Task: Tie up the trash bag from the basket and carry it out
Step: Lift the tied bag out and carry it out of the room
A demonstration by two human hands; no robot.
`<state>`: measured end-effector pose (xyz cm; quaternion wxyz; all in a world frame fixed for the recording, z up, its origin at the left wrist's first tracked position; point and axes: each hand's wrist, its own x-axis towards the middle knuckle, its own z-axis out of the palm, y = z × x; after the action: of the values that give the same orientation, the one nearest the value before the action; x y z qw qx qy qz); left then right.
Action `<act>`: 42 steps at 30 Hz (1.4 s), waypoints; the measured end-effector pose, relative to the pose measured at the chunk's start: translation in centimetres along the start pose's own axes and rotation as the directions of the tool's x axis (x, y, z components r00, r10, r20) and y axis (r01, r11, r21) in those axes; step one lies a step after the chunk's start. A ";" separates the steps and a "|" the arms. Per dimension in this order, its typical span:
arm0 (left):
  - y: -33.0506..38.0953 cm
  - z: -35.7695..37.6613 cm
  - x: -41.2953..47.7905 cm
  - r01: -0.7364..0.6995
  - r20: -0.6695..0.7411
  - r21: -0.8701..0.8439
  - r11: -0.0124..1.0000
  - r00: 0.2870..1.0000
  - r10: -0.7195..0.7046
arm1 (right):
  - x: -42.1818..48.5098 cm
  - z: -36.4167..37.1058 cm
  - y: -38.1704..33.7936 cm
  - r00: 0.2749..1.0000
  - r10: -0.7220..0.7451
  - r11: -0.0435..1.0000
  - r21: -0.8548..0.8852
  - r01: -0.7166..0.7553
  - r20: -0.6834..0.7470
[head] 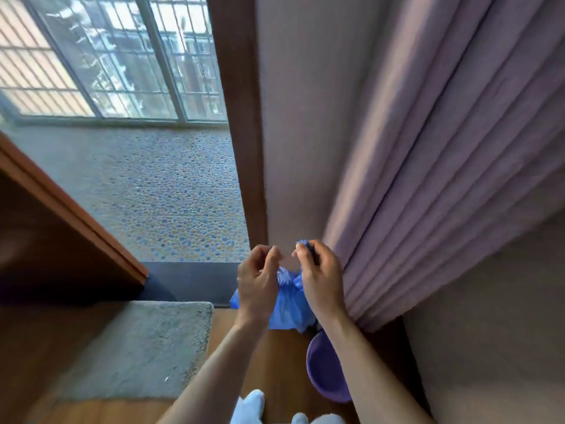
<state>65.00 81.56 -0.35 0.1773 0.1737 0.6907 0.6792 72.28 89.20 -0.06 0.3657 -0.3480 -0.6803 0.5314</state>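
Note:
A blue plastic trash bag hangs between my two hands, lifted clear of the purple basket that stands on the floor below by my right forearm. My left hand pinches a gathered part of the bag's top, fingers curled. My right hand grips another twisted end of the bag, a blue tip showing above its fingers. The hands are close together at the bag's neck, which they partly hide.
A mauve curtain hangs at the right beside a wooden door frame. An open doorway leads to a pebble-patterned balcony floor with barred windows. A grey rug lies on the wooden floor at left. My white-socked feet show below.

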 end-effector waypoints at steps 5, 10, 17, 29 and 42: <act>-0.1 -4.8 -2.1 0.011 -0.272 -0.012 1.000 0.962 -0.013 | -1.3 4.4 -0.5 0.967 0.000 0.999 0.041 -0.011 0.255; -0.4 -11.9 -6.6 0.022 -0.519 -0.021 1.000 0.854 -0.029 | -5.7 10.1 -1.7 0.864 -0.044 0.994 0.110 -0.013 0.501; -0.3 -22.8 -13.9 0.024 -0.806 -0.008 1.000 0.592 -0.021 | -14.7 18.8 -4.5 0.648 -0.180 0.977 0.213 0.028 0.740; -2.9 -43.4 -20.9 0.022 -0.971 -0.058 0.998 0.231 -0.061 | -31.1 34.2 -7.1 0.301 -0.255 0.967 0.241 0.083 0.919; -3.0 -64.5 -19.9 0.022 -0.973 -0.098 0.995 0.208 -0.100 | -40.5 53.0 -11.9 0.228 -0.139 0.990 0.135 0.032 0.964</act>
<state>51.40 15.38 -2.27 -0.2642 -0.3244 0.6334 0.6510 45.17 27.14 -2.51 -0.0910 0.1095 -0.7545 0.6407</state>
